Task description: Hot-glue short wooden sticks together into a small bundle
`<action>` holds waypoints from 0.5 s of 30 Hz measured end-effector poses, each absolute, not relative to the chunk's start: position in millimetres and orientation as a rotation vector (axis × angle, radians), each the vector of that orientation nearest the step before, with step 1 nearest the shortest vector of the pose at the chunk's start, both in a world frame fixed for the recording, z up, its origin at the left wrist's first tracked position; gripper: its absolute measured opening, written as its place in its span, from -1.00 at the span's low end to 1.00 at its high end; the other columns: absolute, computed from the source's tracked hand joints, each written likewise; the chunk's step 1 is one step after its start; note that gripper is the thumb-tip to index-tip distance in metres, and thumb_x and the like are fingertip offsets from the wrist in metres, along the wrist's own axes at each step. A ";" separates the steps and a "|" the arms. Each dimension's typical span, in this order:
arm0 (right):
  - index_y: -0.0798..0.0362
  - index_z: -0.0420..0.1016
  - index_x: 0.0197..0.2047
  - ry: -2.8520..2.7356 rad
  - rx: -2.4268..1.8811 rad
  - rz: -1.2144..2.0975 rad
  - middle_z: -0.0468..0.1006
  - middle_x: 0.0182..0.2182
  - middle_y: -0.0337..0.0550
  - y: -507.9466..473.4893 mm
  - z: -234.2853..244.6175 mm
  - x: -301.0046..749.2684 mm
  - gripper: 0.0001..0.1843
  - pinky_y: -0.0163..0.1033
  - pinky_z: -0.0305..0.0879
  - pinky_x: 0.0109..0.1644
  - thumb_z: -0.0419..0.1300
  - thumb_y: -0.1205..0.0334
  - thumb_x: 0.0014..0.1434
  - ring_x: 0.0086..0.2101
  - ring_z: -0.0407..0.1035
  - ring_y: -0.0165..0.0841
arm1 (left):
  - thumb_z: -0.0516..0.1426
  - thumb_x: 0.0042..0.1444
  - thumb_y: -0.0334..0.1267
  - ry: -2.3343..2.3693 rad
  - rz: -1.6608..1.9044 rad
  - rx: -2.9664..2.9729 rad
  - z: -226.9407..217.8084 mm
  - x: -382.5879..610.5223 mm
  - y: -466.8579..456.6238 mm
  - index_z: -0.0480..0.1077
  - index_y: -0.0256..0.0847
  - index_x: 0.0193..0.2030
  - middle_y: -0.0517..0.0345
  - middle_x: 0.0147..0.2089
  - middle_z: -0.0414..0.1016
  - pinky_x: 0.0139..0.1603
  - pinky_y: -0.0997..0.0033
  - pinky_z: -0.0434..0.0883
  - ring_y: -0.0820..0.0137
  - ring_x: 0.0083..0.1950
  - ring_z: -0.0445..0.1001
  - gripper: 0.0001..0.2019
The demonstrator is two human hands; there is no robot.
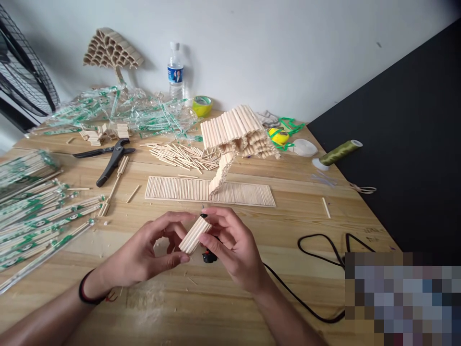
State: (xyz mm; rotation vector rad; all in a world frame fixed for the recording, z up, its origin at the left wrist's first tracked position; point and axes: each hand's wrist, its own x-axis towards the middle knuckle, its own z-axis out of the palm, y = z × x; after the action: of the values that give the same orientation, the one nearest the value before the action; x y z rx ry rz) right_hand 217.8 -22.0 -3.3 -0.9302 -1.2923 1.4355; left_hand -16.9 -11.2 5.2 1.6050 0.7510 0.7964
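A small block of short wooden sticks (195, 235), joined side by side, is held tilted between my hands. My right hand (234, 242) grips it with the thumb on its face and the fingers behind. My left hand (153, 247) has its thumb at the lower left end and curled fingers along the far side. Partly hidden behind the block is a black glue gun (209, 257), its pointed tip showing above. Just beyond, a flat stick panel (173, 188) lies on the table, with a tree-like stick model (232, 129) standing on it.
Loose cut sticks (185, 157) and black cutters (115, 158) lie behind the left hand. Wrapped chopsticks (32, 216) cover the left side. A bottle (175, 72), green tape (202, 105) and another stick tree (112, 50) stand at the back. A black cord (306, 312) runs right.
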 end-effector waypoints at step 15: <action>-0.06 0.51 0.00 -1.255 -0.855 1.629 0.62 -0.24 -0.20 -19.5 2.3 215.4 -0.69 -0.26 0.50 -0.25 0.44 0.01 0.31 -0.33 0.49 -0.38 | 0.49 0.15 -0.36 0.709 0.776 1.590 5.1 -16.1 -15.2 0.39 0.02 0.32 0.10 0.01 0.53 -0.12 0.42 0.55 0.42 -0.17 0.53 -0.34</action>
State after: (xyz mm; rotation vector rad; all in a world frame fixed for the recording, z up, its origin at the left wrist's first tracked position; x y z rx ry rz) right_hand 215.4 -19.5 2.3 -0.8554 -1.2552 1.6286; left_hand -16.1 -15.2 5.1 1.5902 0.7088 0.7756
